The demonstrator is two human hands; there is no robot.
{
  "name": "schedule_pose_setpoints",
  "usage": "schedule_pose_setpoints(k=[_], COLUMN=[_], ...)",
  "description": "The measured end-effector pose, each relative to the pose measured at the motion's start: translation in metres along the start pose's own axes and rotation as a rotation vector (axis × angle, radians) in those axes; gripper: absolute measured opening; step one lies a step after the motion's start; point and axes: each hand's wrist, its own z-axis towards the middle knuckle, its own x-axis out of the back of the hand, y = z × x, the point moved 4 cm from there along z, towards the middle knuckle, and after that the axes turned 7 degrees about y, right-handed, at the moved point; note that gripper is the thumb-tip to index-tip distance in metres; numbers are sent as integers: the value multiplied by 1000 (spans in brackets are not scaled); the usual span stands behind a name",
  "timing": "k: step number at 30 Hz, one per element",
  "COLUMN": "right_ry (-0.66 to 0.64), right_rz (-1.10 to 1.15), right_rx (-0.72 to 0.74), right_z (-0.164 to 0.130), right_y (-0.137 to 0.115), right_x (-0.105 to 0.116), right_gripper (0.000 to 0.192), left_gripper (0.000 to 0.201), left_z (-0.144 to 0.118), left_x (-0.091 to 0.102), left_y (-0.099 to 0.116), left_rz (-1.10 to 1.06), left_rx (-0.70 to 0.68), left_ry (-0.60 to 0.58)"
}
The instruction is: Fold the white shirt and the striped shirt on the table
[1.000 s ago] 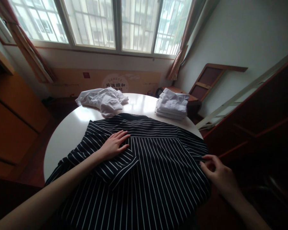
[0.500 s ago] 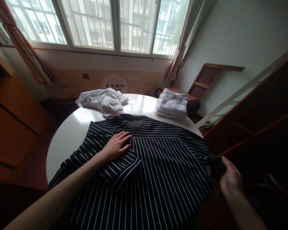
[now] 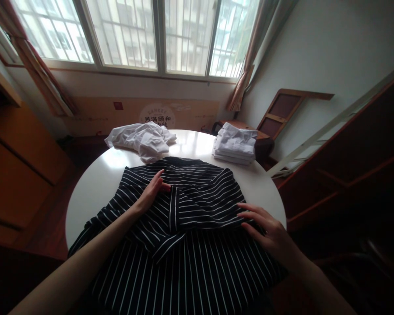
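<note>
Lying under both flat, open hands, left hand [image 3: 151, 194] and right hand [image 3: 267, 229], the striped shirt [image 3: 197, 262].

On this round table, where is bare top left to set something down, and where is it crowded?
Bare round table shows left of the striped shirt, between the crumpled white garment and the folded white stack, and right near the rim by the right hand. The near half is crowded: shirt under both hands, left hand included.

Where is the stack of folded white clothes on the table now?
In the head view, the stack of folded white clothes lies at the far right edge of the round white table, beyond the striped black shirt.
</note>
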Motion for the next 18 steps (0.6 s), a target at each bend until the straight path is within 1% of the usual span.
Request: schedule_pose_setpoints(k=[4,5,8,11,14,16,18], right_ry=[3,9,54,31,5,21,57], right_rz=[-110,-133,-191,-205,-217,-237,-264], right_rx=[-5,-13,-52,-48,-20,-18,-44], right_z=[-14,-17,-24,-25,-24,-23,-22], right_y=[21,26,41,47,43,40,40], right_x=[5,7,11,7,3,2,6], right_gripper=[31,32,30,28,22,15,13], left_gripper=[58,54,36,22,20,20,21], left_z=[-5,-5,-6,-6,-9,-13,-20], left_x=[-7,-8,-11,-14,-16,-16,-15], left_y=[4,6,10,18,32,40,45], left_rz=[312,359,357,309,262,188,115], left_rx=[-133,-174,-278,-332,-311,-240,-142], left_ry=[-103,-114,-130,-149,-141,-113,-86])
